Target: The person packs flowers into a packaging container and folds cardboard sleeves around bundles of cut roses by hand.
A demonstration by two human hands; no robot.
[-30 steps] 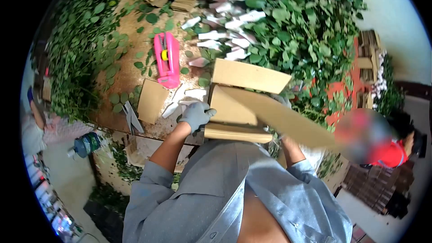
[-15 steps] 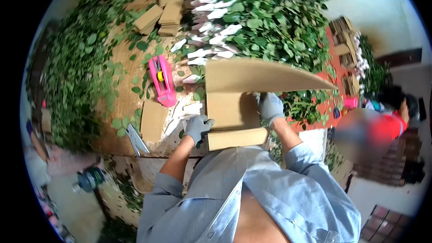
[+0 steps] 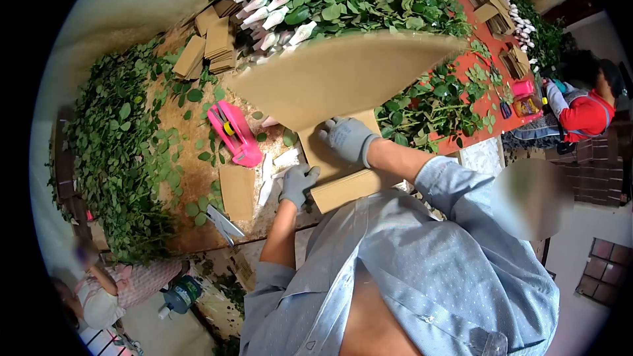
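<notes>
A large corrugated cardboard sheet (image 3: 330, 79) is creased, its far panel raised and its near flap (image 3: 349, 188) folded up against my shirt. My left hand (image 3: 298, 186), in a grey glove, grips the sheet's left edge near the lower crease. My gloved right hand (image 3: 348, 140) lies on the middle panel, fingers spread and slightly bent, palm down. Left of the sheet are a pink dispenser-like tool (image 3: 234, 133) with a yellow part, a small cardboard piece (image 3: 237, 191), white paper strips (image 3: 266, 181) and a grey metal tool (image 3: 225, 224).
Stacked cardboard pieces (image 3: 219, 43) sit at the back left. Leafy stems (image 3: 119, 158) cover the left side; more foliage (image 3: 369, 0) with white-wrapped ends (image 3: 260, 3) lies behind. A person in red (image 3: 587, 115) is at the right; another person (image 3: 125, 290) is at the lower left.
My right hand has moved left, from the sheet's right side onto its middle panel. The raised panel has swung left and tilted back. The camera view has turned.
</notes>
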